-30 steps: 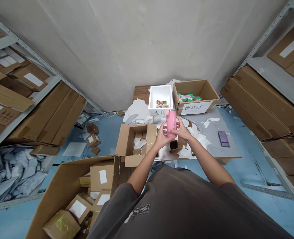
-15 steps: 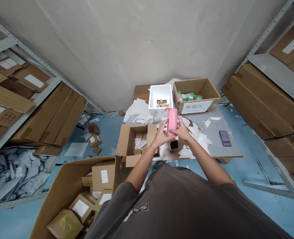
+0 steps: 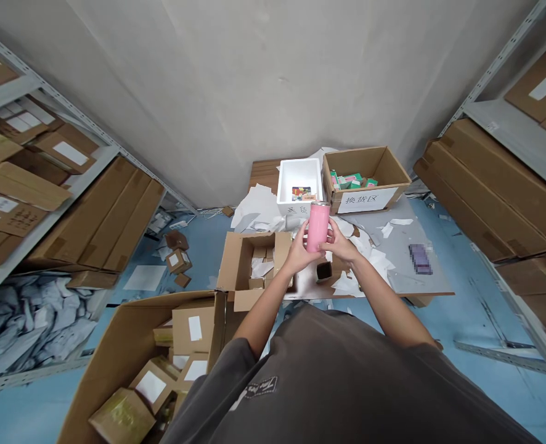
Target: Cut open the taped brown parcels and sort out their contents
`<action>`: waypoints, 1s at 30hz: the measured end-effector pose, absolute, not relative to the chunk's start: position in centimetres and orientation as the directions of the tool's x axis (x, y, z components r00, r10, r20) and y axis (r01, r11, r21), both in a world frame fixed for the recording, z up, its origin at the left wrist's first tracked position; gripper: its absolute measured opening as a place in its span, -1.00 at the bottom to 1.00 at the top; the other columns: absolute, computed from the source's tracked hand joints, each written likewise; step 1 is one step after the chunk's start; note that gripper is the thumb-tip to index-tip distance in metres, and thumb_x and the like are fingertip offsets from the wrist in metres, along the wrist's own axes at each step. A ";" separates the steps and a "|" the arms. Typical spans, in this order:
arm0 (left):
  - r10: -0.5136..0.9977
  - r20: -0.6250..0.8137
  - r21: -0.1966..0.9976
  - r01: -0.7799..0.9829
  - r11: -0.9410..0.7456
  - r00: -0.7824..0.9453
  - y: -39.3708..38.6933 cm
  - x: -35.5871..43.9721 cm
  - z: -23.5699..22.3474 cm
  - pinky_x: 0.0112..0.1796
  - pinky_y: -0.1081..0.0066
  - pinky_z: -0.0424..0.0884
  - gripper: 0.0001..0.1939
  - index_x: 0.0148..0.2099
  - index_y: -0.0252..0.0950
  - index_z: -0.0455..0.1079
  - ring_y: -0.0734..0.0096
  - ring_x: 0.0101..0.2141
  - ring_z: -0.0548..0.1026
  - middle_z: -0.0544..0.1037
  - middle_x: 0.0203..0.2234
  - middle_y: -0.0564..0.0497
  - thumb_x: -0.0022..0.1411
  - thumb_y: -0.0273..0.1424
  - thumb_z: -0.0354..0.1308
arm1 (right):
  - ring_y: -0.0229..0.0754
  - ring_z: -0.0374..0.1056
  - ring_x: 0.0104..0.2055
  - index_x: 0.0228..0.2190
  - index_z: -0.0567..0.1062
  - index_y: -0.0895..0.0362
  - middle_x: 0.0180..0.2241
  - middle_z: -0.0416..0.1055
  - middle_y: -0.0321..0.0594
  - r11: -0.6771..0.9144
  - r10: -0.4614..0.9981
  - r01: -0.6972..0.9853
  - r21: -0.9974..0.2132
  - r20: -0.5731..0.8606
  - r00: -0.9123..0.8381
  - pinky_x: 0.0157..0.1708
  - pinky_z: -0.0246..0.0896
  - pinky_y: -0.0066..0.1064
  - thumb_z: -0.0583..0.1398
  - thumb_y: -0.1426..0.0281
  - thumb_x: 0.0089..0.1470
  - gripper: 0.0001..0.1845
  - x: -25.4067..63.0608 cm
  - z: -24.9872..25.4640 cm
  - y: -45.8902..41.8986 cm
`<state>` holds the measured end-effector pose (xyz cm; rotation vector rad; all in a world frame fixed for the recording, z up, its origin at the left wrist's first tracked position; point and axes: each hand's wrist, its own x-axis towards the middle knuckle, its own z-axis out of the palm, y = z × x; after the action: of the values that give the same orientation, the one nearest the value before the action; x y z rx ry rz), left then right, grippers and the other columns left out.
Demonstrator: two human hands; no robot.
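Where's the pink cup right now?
In the head view, just right of centre, the pink cup is held between the left hand and right hand, in front of the white box.

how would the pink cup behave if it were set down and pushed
The pink cup looks stiff, since its side shows no dent between the left hand and right hand. Being taller than it is wide, it might tip if pushed near the top. Its round side suggests it could roll once lying down.
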<state>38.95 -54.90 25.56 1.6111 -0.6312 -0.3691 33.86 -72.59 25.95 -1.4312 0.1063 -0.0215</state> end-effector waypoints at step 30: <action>-0.558 0.155 0.972 -0.226 -0.060 0.815 -54.9 37.7 25.5 0.05 0.07 0.59 0.31 0.62 -0.02 -0.04 -0.03 0.10 0.55 0.35 0.34 -0.27 0.00 -0.13 0.64 | 0.06 0.50 -0.06 0.50 0.04 -0.08 0.08 0.45 -0.03 -0.079 -0.238 -0.028 -0.996 -0.009 0.971 -0.09 0.56 -0.07 0.50 0.14 -0.08 0.26 32.2 25.8 -73.6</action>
<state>37.72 -54.92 25.54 1.6402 -0.6272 -0.3032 32.20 -73.60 25.75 -1.6446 0.2056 -0.1759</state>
